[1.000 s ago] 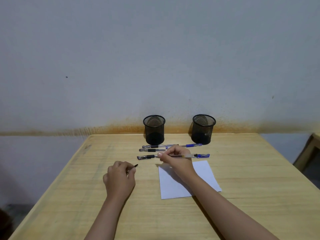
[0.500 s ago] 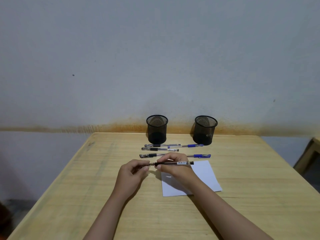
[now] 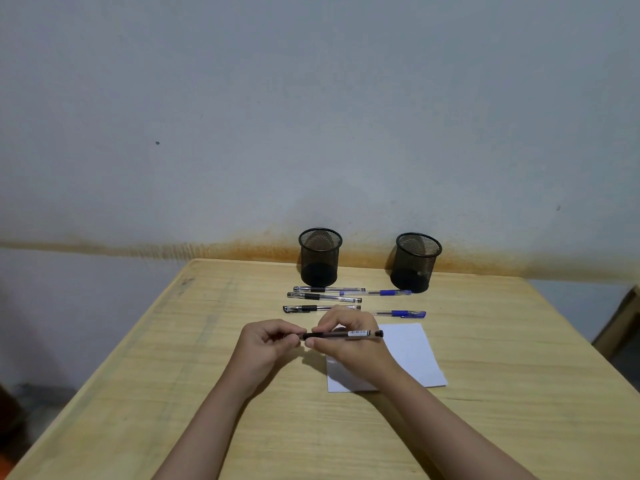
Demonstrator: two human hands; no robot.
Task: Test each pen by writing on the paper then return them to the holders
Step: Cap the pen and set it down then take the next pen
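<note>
My right hand [image 3: 349, 351] holds a black pen [image 3: 346, 335] level above the left edge of the white paper [image 3: 412, 355]. My left hand [image 3: 270, 344] pinches the pen's left end, where a small dark cap is mostly hidden by my fingers. Two black mesh holders stand at the back of the table, the left holder [image 3: 320, 258] and the right holder [image 3: 415, 261]. Between the holders and my hands lie three black-grip pens [image 3: 323, 297] and two blue pens [image 3: 401, 313].
The wooden table [image 3: 485, 410] stands against a grey wall with an orange stain line. A wooden piece of furniture [image 3: 620, 327] shows past the table's right edge.
My right hand lifted the black pen from the row of pens and drew it back over the paper. My left hand, holding the cap, moved right to meet the pen's left end.
</note>
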